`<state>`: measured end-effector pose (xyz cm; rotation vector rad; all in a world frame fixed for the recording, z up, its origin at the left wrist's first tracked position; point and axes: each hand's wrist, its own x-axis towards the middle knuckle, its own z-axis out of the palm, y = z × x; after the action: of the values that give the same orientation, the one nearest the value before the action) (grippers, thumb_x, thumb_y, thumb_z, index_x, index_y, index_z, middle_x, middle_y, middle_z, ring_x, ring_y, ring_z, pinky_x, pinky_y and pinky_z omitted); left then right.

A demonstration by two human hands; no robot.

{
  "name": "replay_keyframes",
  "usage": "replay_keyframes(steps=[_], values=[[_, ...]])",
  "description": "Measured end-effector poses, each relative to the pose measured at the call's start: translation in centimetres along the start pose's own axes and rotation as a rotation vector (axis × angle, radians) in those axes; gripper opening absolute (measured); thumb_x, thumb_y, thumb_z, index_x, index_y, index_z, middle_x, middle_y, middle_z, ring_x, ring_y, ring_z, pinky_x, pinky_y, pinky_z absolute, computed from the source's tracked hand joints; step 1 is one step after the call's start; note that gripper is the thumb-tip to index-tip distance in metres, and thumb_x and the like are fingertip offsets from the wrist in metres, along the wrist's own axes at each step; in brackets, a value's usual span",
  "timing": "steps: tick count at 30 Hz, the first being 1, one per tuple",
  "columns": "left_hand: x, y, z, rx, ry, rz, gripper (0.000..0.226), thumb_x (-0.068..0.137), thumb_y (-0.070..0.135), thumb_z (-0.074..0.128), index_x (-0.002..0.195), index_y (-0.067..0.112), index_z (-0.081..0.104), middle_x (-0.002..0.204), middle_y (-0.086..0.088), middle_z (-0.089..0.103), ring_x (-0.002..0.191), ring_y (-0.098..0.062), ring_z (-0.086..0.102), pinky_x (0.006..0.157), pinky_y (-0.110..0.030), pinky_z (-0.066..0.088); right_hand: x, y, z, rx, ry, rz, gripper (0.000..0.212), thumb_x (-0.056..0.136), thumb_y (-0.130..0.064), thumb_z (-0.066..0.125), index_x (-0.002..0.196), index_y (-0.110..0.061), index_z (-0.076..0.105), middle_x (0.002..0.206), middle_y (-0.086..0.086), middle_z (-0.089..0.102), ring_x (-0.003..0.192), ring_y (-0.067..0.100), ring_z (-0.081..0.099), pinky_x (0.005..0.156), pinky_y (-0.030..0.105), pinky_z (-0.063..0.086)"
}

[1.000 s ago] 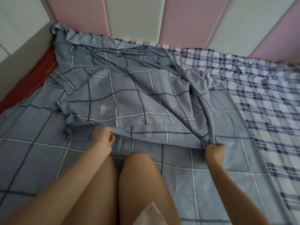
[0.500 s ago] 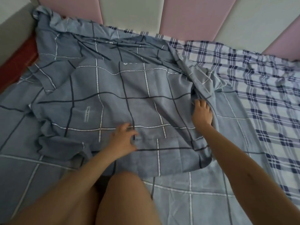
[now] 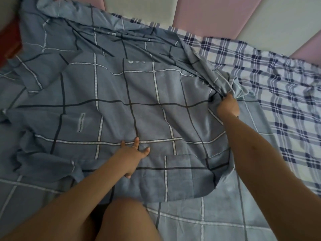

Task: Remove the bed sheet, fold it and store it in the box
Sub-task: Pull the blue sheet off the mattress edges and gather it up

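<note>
The blue-grey bed sheet (image 3: 139,94) with dark and white grid lines lies doubled over on itself across the bed, its folded layer spread in front of me. My left hand (image 3: 132,154) rests flat on the folded layer near its front edge, fingers spread. Further back on the right, my right hand (image 3: 227,106) grips a bunched ridge of the sheet at the fold's right side. The box is not in view.
A white and navy plaid under-sheet (image 3: 281,94) is bared on the right half of the bed. Pink and white padded headboard panels (image 3: 205,13) run along the back. A red strip (image 3: 8,40) shows at the far left. My knees are at the bottom.
Both hands let go of the sheet's front edge and moved forward. The left hand now lies flat on the fold. The right hand reached back right and closed on the bunched fabric.
</note>
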<state>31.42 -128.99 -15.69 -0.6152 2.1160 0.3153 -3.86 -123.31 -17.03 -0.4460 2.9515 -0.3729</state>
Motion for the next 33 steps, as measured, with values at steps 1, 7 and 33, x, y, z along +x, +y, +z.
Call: replay_keyframes(steps=[1,7,33], values=[[0.0,0.1,-0.1,0.000,0.002,0.000,0.111,0.082,0.011,0.069,0.143,0.041,-0.018,0.151,-0.007,-0.031,0.139,-0.049,-0.009,0.111,-0.046,0.028,0.0,0.1,0.0,0.002,-0.013,0.006,0.041,0.098,-0.013,0.040,0.140,-0.013,0.037,0.140,0.018,0.041,0.126,0.037,0.043,0.096,0.045,0.039],[-0.2,0.4,0.3,0.046,0.023,0.001,0.111,0.082,0.012,0.069,0.144,0.039,-0.019,0.151,-0.010,-0.031,0.140,-0.045,-0.005,0.113,-0.044,0.022,-0.2,1.2,0.0,-0.036,0.096,0.071,0.032,0.097,-0.004,0.041,0.128,-0.006,0.048,0.135,0.018,0.041,0.124,0.036,0.042,0.093,0.048,0.041],[-4.7,1.7,-2.1,-0.596,0.807,0.096,0.046,0.084,0.018,0.062,0.128,0.009,0.050,0.134,-0.014,0.044,0.121,-0.029,0.047,0.099,-0.037,0.040,-14.4,19.5,-13.4,0.143,0.574,0.486,0.031,0.096,-0.020,0.049,0.123,-0.005,0.054,0.122,0.030,0.041,0.113,0.033,0.053,0.091,0.040,0.046]])
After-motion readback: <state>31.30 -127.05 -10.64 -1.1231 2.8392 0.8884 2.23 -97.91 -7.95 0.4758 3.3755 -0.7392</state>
